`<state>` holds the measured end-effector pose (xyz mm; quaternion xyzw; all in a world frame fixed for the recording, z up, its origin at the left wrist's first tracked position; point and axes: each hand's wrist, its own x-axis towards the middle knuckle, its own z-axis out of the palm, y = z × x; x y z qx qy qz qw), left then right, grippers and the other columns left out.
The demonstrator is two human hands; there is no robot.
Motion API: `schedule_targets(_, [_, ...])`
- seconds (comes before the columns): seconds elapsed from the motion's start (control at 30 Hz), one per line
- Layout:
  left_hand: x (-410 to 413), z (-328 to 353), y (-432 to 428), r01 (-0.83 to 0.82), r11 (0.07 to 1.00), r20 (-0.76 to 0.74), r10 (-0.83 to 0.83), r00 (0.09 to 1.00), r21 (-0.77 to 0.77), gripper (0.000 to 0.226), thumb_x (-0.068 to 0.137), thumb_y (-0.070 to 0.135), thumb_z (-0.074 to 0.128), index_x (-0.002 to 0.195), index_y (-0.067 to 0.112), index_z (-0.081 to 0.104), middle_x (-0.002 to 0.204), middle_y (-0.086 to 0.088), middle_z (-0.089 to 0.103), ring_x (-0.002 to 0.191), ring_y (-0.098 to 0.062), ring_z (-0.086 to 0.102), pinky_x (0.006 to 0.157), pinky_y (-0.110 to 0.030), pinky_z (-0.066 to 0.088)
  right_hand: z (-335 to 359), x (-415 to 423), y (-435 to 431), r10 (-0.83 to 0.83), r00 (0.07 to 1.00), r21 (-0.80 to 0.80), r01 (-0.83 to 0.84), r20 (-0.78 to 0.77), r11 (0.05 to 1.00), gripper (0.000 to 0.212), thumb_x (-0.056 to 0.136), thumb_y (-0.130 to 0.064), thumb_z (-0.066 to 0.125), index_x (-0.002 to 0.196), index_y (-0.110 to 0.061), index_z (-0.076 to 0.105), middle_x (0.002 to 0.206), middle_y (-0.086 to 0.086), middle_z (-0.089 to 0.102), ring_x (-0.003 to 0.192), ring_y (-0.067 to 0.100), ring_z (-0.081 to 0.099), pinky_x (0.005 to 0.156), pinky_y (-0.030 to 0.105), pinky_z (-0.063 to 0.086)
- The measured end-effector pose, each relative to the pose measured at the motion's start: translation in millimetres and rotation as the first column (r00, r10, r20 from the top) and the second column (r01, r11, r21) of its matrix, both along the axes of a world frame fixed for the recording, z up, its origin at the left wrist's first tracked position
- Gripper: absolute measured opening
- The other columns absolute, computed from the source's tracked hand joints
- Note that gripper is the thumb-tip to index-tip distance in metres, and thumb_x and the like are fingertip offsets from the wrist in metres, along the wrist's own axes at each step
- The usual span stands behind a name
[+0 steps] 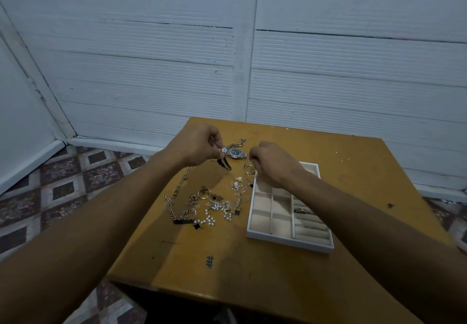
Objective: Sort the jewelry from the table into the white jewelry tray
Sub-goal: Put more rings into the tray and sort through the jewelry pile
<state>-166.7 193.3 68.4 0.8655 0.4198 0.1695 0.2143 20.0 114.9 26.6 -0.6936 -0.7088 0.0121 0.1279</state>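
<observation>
Jewelry heap loose on table, at 9 o'clock of white jewelry tray; probably left spread for picking piece by piece. Left hand pinching thin dark-ended piece, lifted clear, likely for untangling. Right hand curled over tray's 12 o'clock end; contents not discernible. Hands apart, watch between. Heap at 6 o'clock of left hand, 8 o'clock of right.

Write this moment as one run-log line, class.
stage: sorting | left hand: pinches thin gold piece | right hand: fingers curled, hold unclear | jewelry pile: on table
</observation>
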Motion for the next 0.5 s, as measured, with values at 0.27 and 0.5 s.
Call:
schedule_targets(0.27, [0,-13,-2,0.006,0.999,-0.062,-0.008,0.998,-0.036,0.011,0.079,0.013,0.076,0.086,0.013,0.068,0.077,0.001,0.069,0.068,-0.009,0.066,0.069,-0.03,0.056,3,2,-10,-0.005,0.999,-0.005,0.005,-0.033,1.0,0.022,0.096,-0.016,0.044,0.102,-0.009,0.064,0.102,0.012,0.061,0.092,0.03,0.058,0.078,0.037,0.048])
schedule_targets(0.5, [-6,-36,-3,-0.221,0.907,0.064,0.26,0.963,-0.358,0.008,0.087,0.002,0.065,0.081,0.001,0.069,0.07,-0.013,0.071,0.05,-0.013,0.065,0.049,-0.023,0.054,-4,1,-11,-0.053,0.985,-0.022,0.05,-0.167,0.999,0.018,0.093,-0.013,0.049,0.094,-0.009,0.067,0.096,0.011,0.067,0.086,0.027,0.06,0.078,0.041,0.053])
